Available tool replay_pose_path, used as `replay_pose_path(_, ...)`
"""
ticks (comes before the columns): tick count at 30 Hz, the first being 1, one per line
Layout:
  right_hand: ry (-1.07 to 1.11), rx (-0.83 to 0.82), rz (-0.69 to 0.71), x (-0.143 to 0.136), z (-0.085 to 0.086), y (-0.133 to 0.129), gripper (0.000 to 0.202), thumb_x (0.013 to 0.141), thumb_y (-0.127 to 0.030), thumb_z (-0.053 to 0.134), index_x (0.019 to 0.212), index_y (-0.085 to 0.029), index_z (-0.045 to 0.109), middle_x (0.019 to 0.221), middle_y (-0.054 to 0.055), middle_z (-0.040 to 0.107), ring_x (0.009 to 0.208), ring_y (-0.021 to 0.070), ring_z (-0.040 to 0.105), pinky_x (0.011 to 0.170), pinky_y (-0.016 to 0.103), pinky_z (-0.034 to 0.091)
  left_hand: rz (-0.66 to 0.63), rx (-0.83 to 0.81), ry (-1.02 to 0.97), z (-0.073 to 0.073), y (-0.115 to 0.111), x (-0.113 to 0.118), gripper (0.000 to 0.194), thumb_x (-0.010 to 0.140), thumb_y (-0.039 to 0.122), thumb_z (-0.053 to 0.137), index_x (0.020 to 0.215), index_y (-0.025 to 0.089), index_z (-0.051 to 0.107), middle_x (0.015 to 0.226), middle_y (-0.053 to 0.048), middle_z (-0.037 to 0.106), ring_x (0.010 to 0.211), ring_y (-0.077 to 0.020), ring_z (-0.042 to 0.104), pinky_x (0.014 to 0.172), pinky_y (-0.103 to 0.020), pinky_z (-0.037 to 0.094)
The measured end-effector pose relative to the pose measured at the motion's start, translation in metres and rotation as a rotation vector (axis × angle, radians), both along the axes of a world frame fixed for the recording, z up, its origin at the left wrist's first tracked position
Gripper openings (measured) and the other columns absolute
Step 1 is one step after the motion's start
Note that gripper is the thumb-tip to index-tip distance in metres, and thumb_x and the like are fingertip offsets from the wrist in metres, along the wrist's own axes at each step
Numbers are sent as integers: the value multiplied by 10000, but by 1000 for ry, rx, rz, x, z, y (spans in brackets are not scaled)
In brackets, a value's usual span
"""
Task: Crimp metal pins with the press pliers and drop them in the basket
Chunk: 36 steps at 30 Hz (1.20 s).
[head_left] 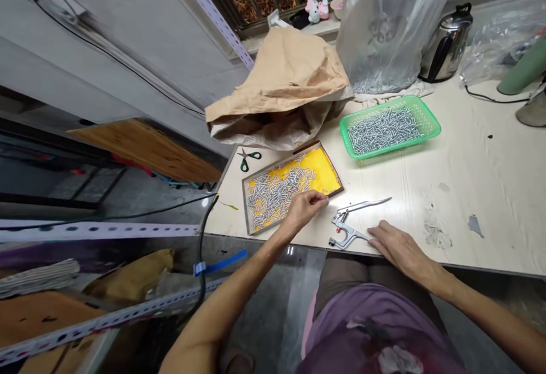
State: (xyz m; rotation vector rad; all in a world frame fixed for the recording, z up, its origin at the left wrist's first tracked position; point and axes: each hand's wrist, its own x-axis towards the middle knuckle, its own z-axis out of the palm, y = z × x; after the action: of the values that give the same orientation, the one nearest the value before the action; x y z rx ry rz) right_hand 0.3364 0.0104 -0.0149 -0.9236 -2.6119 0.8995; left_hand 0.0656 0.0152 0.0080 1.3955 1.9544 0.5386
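My left hand (306, 208) is over the near right edge of a shallow tray (249, 206). Its thumb and fingertips are pinched together, and whatever may be between them is too small to make out. Many small silvery metal pieces (279, 192) lie loose on the tray's yellow bottom. My right hand (398, 250) has its fingers closed on the lower handle end of metal snap pliers (350, 234). The pliers lie on the table with their handles spread, a spring between them, and their jaw end toward my left hand.
A green plastic basket (347, 145) of similar metal pieces stands behind the pliers. Green-handled scissors (244, 160) lie left of the tray. Behind are an open brown paper bag (294, 72), a clear plastic bag (384, 27) and a steel kettle (452, 41). The table's front edge (478, 270) is close to my body.
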Motion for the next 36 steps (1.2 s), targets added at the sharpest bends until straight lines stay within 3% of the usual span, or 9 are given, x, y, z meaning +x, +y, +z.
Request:
replay_pose_path(4,-73,-14,23,-4,-3,-3,148,928,-155,456,921,-165,604,849,57,591,733,165,591,643,273,461,-42,-180,-138,-9,-35,18,266,700,392,632,731,134,689,691,-32,681,625,-136,574,571,-218,405)
replay_pose_path(8,-133,-27,6,-8,-2,-7,163,932,-136,445,913,-154,605,857,64,596,717,161,585,634,273,440,12,-284,-120,-27,-49,25,305,674,426,651,710,125,684,626,-25,653,602,-136,569,535,-210,379)
replay_pose_path(12,-180,-29,-4,-9,-4,-9,145,931,-139,460,899,-161,600,867,60,601,743,162,591,648,270,430,42,-350,-105,-34,-48,25,300,667,415,647,706,120,685,566,-5,612,546,-118,532,496,-201,352)
replay_pose_path(18,-235,-11,-14,-11,-8,-10,139,935,-143,459,899,-164,592,870,50,591,728,150,576,624,262,396,7,-481,-147,-29,-40,24,250,653,362,651,673,113,670,473,45,514,438,-75,430,441,-190,338)
replay_pose_path(26,-231,53,-3,-11,-12,-17,190,916,-82,414,900,-165,583,881,59,587,742,157,564,624,265,388,35,-627,-306,-28,-36,24,197,617,300,709,623,122,625,471,56,510,450,-81,483,465,-201,438)
replay_pose_path(30,-181,86,12,-7,-11,-9,143,901,-231,522,1015,-169,583,1023,104,600,864,199,575,703,301,440,69,-617,-347,-29,-39,24,212,610,300,730,627,120,620,479,55,516,464,-81,492,470,-199,443)
replay_pose_path(34,-200,246,-42,-8,-11,14,796,697,-530,723,1325,-138,432,1373,230,434,1233,375,406,904,471,400,84,-599,-342,-28,-40,25,202,619,289,722,623,117,616,480,56,512,457,-78,478,467,-204,449)
replay_pose_path(36,-266,276,-29,-11,-11,25,971,601,-591,761,1367,-120,394,1414,243,394,1296,410,323,952,499,353,98,-598,-333,-26,-41,26,191,623,278,718,626,116,618,480,57,509,457,-79,475,474,-210,459)
